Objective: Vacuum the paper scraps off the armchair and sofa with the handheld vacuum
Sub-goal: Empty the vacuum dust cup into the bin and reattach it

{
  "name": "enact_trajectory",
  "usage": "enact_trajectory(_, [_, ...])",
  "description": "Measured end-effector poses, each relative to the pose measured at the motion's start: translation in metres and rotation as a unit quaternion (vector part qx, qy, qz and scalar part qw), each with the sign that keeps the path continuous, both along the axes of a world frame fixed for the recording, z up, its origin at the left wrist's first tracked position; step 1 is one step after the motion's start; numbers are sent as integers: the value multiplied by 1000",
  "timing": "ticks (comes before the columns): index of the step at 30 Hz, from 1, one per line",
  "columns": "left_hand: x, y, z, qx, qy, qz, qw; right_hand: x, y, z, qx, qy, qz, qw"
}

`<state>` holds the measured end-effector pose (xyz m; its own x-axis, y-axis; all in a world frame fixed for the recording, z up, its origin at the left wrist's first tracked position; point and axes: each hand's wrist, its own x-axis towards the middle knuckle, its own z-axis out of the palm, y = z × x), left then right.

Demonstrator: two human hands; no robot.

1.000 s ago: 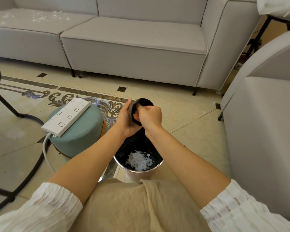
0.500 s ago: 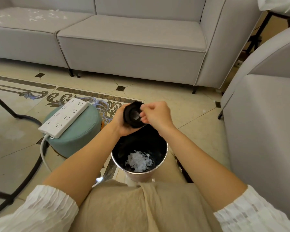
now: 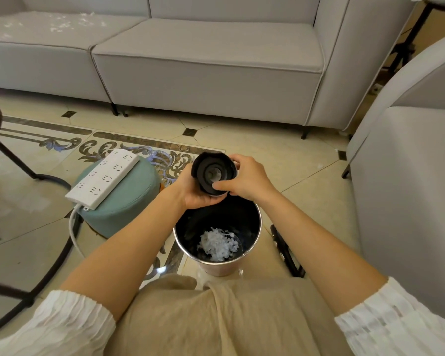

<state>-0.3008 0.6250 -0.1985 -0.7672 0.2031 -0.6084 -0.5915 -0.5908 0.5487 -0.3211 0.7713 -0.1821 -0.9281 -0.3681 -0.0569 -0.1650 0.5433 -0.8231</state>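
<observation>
Both hands hold a black dust cup (image 3: 213, 173) of the handheld vacuum just above a metal waste bin (image 3: 254, 245). My left hand (image 3: 193, 192) cradles it from below and the left. My right hand (image 3: 249, 179) grips its right rim, thumb on the front edge. The cup's open end faces me and shows a pleated filter inside. A heap of white paper scraps (image 3: 217, 244) lies at the bin's bottom. More paper scraps (image 3: 59, 23) are strewn on the far left seat of the grey sofa (image 3: 208, 65). The grey armchair (image 3: 409, 176) stands at the right.
A teal pouf (image 3: 129, 199) with a white power strip (image 3: 103, 174) stands left of the bin, its cable trailing down. A black-framed side table (image 3: 13, 160) fills the left edge. A black bar-shaped object (image 3: 287, 250) lies on the tiled floor right of the bin.
The dust cup has been turned so its open end now faces me. My right hand moved from the cup's mouth to its right rim. The view shifted slightly down.
</observation>
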Motion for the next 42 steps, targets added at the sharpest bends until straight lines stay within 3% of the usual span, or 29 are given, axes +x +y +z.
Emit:
enact_trajectory(9, [10, -10, 4, 33, 2, 7, 999, 4, -7, 3, 5, 13, 6, 1000])
enact_trajectory(12, [14, -15, 6, 75, -7, 17, 997, 4, -4, 8, -44, -40, 19, 998])
enact_trajectory(15, [13, -16, 7, 55, -21, 11, 998, 3, -1, 10, -93, -107, 9, 990])
enact_trajectory(25, [-8, -4, 6, 10, 31, 25, 999, 6, 18, 7, -125, -117, -33, 985])
enact_trajectory(29, [-37, 0, -10, -31, -10, -11, 999, -18, 44, -21, -181, -194, -147, 953])
enact_trajectory(31, [-50, 7, -22, -17, -20, -12, 1000, -33, 72, -64, -119, -219, -237, 939])
enact_trajectory(32, [-55, 11, -24, 0, -23, -5, 1000, -35, 89, -86, -44, -230, -261, 937])
enact_trajectory(36, [-74, 26, -49, 35, -53, 34, 997, -18, 153, -186, 288, -305, -185, 889])
enact_trajectory(42, [-83, 46, -72, 7, -54, 41, 998, 10, 174, -265, 335, -371, -153, 853])
